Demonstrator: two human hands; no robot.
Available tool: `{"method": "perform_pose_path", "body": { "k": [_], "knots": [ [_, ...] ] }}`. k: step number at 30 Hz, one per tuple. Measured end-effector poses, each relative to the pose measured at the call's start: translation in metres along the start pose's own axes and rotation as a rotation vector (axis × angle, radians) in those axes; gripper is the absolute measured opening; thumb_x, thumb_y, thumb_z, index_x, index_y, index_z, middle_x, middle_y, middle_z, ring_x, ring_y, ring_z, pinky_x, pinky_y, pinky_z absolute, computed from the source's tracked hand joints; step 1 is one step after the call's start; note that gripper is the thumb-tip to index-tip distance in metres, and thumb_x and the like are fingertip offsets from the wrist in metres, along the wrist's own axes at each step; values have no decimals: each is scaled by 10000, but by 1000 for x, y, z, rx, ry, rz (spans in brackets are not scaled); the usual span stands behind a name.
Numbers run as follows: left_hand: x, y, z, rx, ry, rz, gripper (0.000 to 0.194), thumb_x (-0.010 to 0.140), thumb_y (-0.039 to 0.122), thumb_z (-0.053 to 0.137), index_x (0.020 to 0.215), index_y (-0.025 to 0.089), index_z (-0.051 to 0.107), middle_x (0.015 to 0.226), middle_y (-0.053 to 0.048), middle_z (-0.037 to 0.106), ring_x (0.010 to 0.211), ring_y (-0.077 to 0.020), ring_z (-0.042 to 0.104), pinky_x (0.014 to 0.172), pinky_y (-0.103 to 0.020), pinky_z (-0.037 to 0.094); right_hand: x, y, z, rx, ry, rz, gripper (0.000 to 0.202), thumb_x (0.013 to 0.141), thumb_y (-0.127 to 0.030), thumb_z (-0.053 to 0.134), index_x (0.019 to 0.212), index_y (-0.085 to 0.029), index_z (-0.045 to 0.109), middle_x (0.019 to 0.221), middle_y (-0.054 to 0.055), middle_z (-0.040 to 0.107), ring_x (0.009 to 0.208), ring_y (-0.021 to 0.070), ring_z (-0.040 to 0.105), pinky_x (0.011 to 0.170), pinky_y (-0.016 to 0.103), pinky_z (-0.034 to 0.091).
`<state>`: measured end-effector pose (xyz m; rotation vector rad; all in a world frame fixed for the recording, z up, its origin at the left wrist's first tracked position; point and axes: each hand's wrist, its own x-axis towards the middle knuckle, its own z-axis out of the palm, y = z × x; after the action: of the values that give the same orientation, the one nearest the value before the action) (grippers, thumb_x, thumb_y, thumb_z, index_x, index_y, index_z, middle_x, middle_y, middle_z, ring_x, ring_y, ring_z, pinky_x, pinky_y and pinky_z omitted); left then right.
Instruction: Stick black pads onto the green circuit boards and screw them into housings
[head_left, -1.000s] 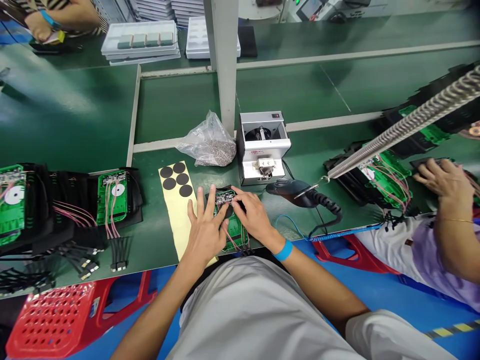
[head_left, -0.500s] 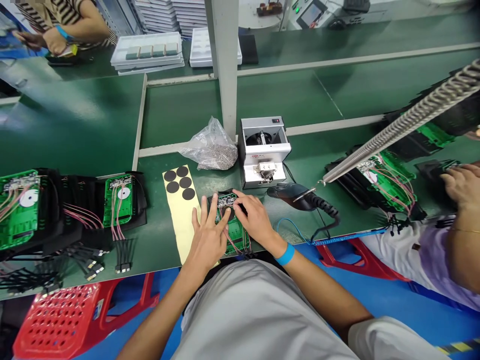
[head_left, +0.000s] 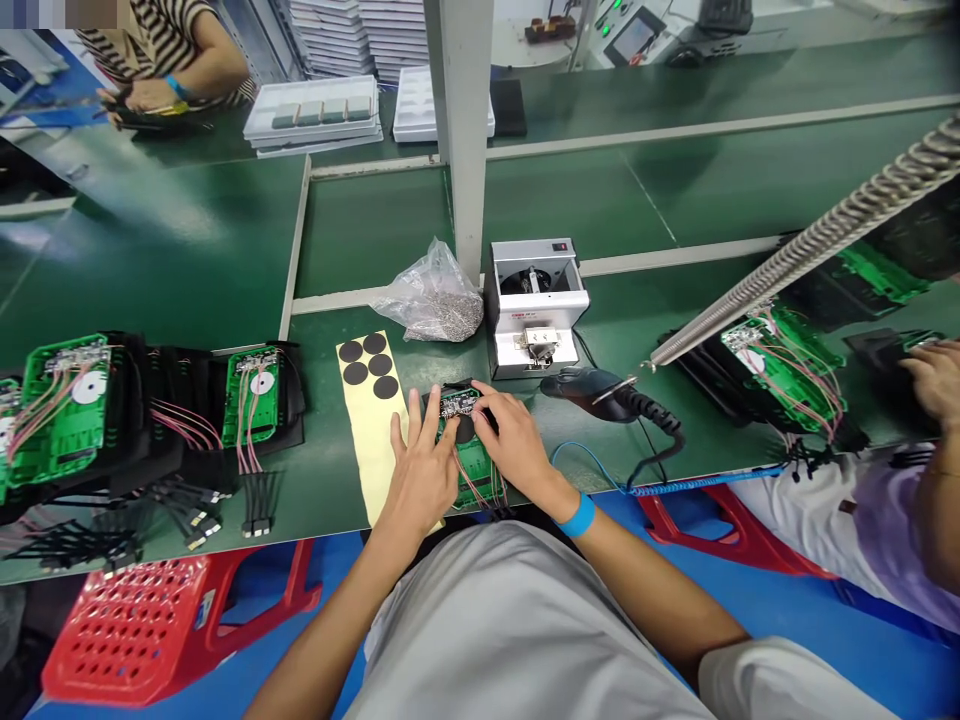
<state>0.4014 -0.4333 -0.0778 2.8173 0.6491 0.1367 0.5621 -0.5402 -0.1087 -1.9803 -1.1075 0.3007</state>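
Observation:
A green plastic housing [head_left: 478, 468] with a small circuit board [head_left: 459, 403] and pink wires lies on the bench in front of me. Just below the board sits a black round sticker [head_left: 466, 429]. My left hand [head_left: 424, 468] lies over the housing's left side with fingers spread, its thumb at the sticker's left edge. From the right, my right hand [head_left: 517, 440] reaches over, index finger by the board's top and thumb touching near the sticker's right edge. Beside my left hand is a yellow backing sheet [head_left: 365, 430] bearing several black round stickers [head_left: 373, 366].
Behind the housing stand a silver screw feeder [head_left: 536, 310] and a plastic bag of screws [head_left: 446, 312]. A black electric screwdriver [head_left: 589, 393] lies to the right under a coiled spring [head_left: 810, 240]. Wired green housings [head_left: 67, 405] are stacked left. A co-worker's hand [head_left: 934, 380] is far right.
The view has shifted slightly, so the bench things appear further right. My hands stay on the housing, and more of the black round sticker shows between my thumbs.

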Motion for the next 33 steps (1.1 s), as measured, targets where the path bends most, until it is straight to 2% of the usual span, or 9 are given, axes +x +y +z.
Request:
{"method": "perform_pose_path", "body": {
  "k": [3,9,17,22,27,30,33],
  "knots": [
    [-4,0,4,2,-16,-1,589,1034,163,427,1599,229,582,1877,-66,65,1779,-404,25,1387,-776,275,1,0,0,18,-19,14,125,1058,-302,560,1089,-234,660,1581,44,651,1302,268,680,1125,496,525],
    [-5,3,8,-30,18,-27,637,1005,141,489,1617,296,570,1877,-86,-15,1771,-454,-25,1334,-855,245,6,-2,-3,63,-41,56,57,990,-243,611,1020,-236,660,1574,28,658,1324,281,662,1149,530,524],
    [1,-3,-3,-54,-29,-22,605,1032,184,485,1597,367,596,1876,-77,10,1765,-466,22,1319,-866,256,15,-4,-10,83,-131,83,83,953,-208,619,1013,-231,672,1561,37,667,1376,293,634,1195,582,512],
    [-4,-2,-8,-25,-44,16,604,1035,187,501,1575,433,613,1877,-30,12,1761,-473,8,1324,-873,232,16,-10,-16,24,-185,104,80,946,-180,611,986,-230,659,1591,18,643,1392,299,628,1183,624,507],
    [-10,1,-15,-50,-58,45,567,1024,214,550,1535,434,657,1877,-3,-9,1758,-490,-20,1317,-896,208,12,-12,-14,9,-146,97,80,923,-160,613,957,-226,645,1598,9,639,1355,313,631,1177,644,493],
    [-13,4,-20,-68,-73,78,498,994,245,623,1451,410,735,1879,17,19,1765,-476,4,1357,-877,147,12,-13,-11,38,-126,125,79,908,-156,622,937,-227,643,1592,-7,644,1360,315,626,1196,658,477],
    [-16,6,-23,-140,-111,33,465,969,246,659,1397,386,775,1879,15,44,1767,-469,-24,1374,-862,63,10,-16,-10,75,-100,148,97,907,-148,610,944,-224,659,1596,-4,641,1392,313,615,1241,672,445]
  ]
}}
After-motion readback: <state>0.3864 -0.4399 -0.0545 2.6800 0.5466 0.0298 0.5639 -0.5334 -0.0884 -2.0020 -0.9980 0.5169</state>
